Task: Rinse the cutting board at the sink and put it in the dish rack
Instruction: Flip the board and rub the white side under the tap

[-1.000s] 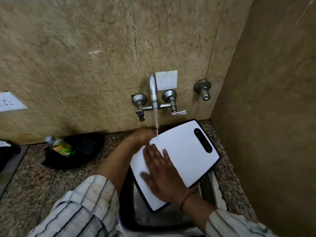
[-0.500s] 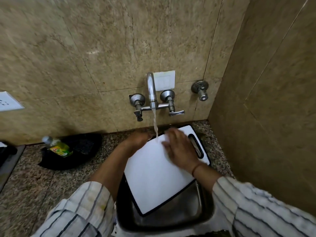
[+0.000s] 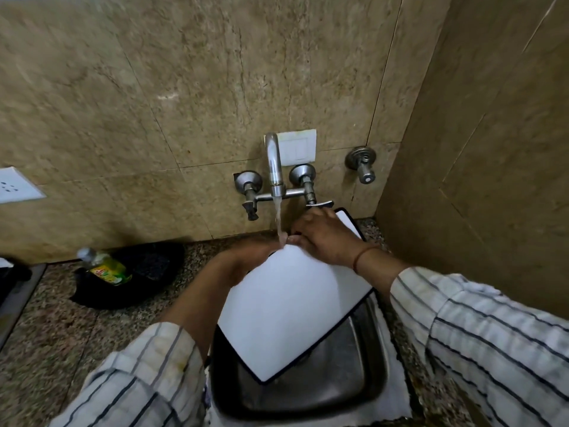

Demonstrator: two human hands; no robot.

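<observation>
A white cutting board (image 3: 283, 309) with a dark rim is tilted over the steel sink (image 3: 354, 380), its far end up near the wall. My left hand (image 3: 246, 257) grips the board's upper left edge. My right hand (image 3: 323, 238) lies flat on the board's top end, fingers pointing left under the water, and covers the handle slot. Water runs from the tap (image 3: 274, 164) onto the board's top edge, right at my fingertips. No dish rack shows in this view.
A green-labelled bottle (image 3: 104, 269) lies on a black pan (image 3: 138, 275) on the speckled counter at left. Beige tiled walls close in behind and on the right. A spare wall valve (image 3: 361, 163) sits right of the tap. A metal edge (image 3: 15, 291) shows far left.
My right hand slid up the board from its lower middle to its top end by the tap. The board tipped steeper, its lower end deeper in the sink.
</observation>
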